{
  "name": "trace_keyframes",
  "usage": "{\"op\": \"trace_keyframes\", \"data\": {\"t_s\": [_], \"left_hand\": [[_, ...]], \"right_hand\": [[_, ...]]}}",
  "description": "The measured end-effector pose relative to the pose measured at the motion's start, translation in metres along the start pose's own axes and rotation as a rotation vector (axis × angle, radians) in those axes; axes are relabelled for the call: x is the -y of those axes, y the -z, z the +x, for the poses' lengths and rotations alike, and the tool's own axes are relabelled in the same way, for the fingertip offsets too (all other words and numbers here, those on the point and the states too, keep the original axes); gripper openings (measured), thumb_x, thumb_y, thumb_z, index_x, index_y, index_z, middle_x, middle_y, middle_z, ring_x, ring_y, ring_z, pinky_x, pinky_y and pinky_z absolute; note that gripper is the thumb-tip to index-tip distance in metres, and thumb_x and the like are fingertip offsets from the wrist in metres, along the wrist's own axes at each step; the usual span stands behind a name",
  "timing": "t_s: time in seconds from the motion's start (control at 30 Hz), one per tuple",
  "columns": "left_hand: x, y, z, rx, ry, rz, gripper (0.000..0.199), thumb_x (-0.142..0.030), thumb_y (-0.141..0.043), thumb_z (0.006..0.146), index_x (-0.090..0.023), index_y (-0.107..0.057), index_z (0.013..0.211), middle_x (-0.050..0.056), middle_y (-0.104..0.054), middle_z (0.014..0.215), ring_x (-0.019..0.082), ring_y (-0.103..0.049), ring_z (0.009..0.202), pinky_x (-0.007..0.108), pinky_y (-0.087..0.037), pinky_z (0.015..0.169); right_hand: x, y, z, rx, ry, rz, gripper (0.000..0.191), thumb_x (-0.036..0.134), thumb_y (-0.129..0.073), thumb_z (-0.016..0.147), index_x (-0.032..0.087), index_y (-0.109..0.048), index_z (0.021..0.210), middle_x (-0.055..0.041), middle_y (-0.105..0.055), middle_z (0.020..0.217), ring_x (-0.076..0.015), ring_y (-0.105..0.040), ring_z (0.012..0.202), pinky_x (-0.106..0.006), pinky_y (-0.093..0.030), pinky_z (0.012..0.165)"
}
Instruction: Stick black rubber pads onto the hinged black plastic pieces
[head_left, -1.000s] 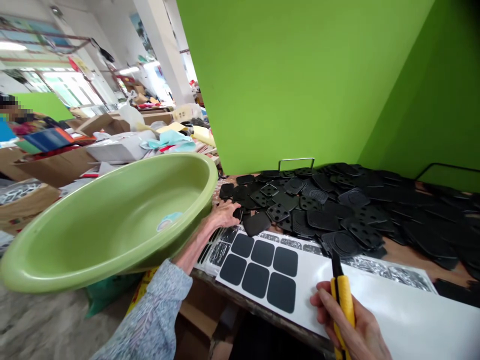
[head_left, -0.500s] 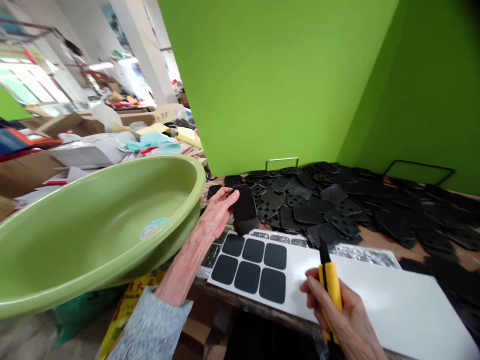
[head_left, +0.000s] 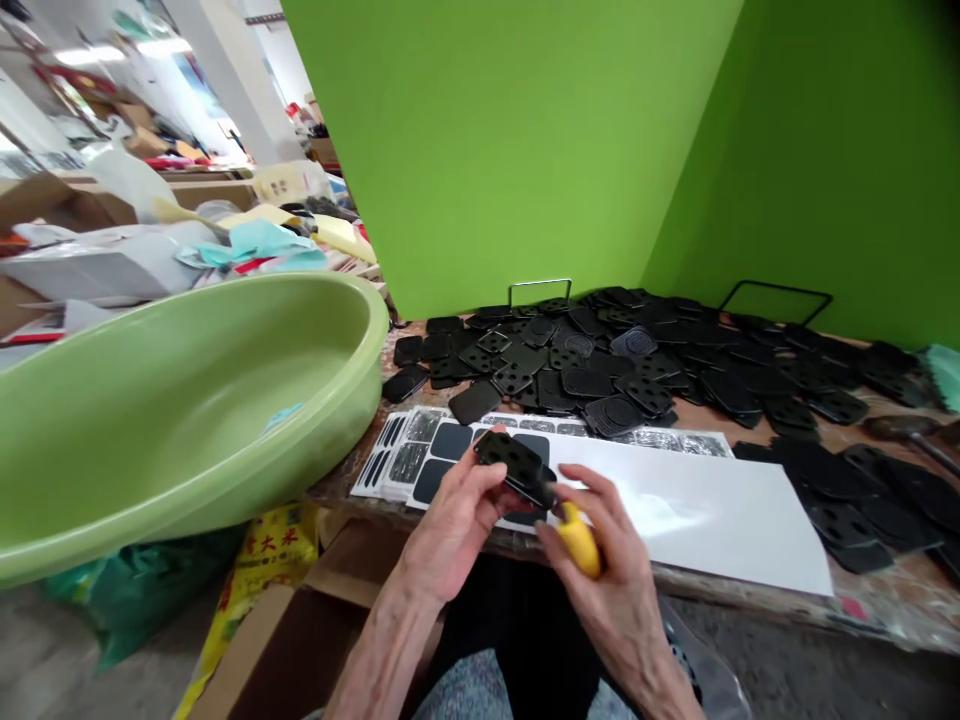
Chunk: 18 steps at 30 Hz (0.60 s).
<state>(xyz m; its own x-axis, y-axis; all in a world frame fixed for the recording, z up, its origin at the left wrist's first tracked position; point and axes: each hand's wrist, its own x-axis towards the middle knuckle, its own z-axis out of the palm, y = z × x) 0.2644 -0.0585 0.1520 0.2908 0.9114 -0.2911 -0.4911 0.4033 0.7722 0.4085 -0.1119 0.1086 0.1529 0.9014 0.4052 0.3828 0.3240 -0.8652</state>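
My left hand (head_left: 463, 515) is closed on a small black rounded plate (head_left: 511, 458) with dark round spots on its face. The plate is tilted over the front edge of the bench. My right hand (head_left: 611, 565) grips a yellow utility knife (head_left: 579, 542), its front end against the plate's right edge; the blade is blurred. Beneath both hands lies a white sheet (head_left: 720, 520) bearing dark rounded-square stickers (head_left: 452, 440), partly hidden by my left hand and the plate.
Many loose black plates (head_left: 592, 382) cover the back and right of the bench. A large green basin (head_left: 330, 300) stands at the left. Green panels (head_left: 510, 150) rise behind. An open cardboard box (head_left: 262, 640) and a yellow sack (head_left: 277, 540) sit below.
My left hand has brought the plate toward me and to the right, and its spotted face now shows. The knife has moved left and down to meet it. The view has shifted.
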Motion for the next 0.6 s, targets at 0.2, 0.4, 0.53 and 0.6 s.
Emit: {"op": "trace_keyframes", "data": {"t_s": [0.2,0.4,0.53,0.6], "left_hand": [[0.013,0.007,-0.011,0.017,0.003,-0.021,0.038,-0.023,-0.063,0.078,-0.019,-0.060,0.116,0.006,-0.068,0.104,0.018,-0.063,0.088,0.030,-0.050,0.079],[0.016,0.010,-0.018,-0.024,0.062,0.073,0.038,-0.033,-0.070,0.078,-0.019,-0.058,0.111,0.002,-0.064,0.093,0.012,-0.059,0.078,0.025,-0.050,0.071],[0.018,0.014,-0.026,-0.012,0.203,-0.050,0.060,-0.036,-0.076,0.072,-0.027,-0.052,0.126,-0.002,-0.061,0.082,0.010,-0.059,0.071,0.021,-0.047,0.069],[0.020,0.016,-0.029,0.015,0.221,-0.024,0.070,-0.037,-0.077,0.071,-0.030,-0.046,0.133,-0.001,-0.062,0.082,0.013,-0.061,0.075,0.024,-0.047,0.073]], "right_hand": [[0.017,-0.004,0.002,-0.040,-0.651,0.469,0.037,0.049,-0.064,0.082,0.018,-0.055,0.101,0.0045,-0.048,0.064,-0.0091,-0.040,0.048,-0.021,-0.034,0.045],[0.017,-0.011,-0.014,-0.065,-0.105,-0.113,0.010,0.023,-0.055,0.087,0.021,-0.056,0.096,-0.0025,-0.063,0.082,-0.0168,-0.059,0.068,-0.026,-0.048,0.063],[0.012,-0.010,-0.023,0.051,0.329,-0.244,0.046,0.005,-0.043,0.084,0.023,-0.047,0.126,-0.0092,-0.061,0.117,-0.0228,-0.058,0.105,-0.034,-0.051,0.083],[0.009,-0.008,-0.026,0.071,0.379,-0.273,0.054,0.003,-0.041,0.084,0.022,-0.042,0.135,-0.0102,-0.060,0.120,-0.0232,-0.056,0.109,-0.035,-0.052,0.084]]}}
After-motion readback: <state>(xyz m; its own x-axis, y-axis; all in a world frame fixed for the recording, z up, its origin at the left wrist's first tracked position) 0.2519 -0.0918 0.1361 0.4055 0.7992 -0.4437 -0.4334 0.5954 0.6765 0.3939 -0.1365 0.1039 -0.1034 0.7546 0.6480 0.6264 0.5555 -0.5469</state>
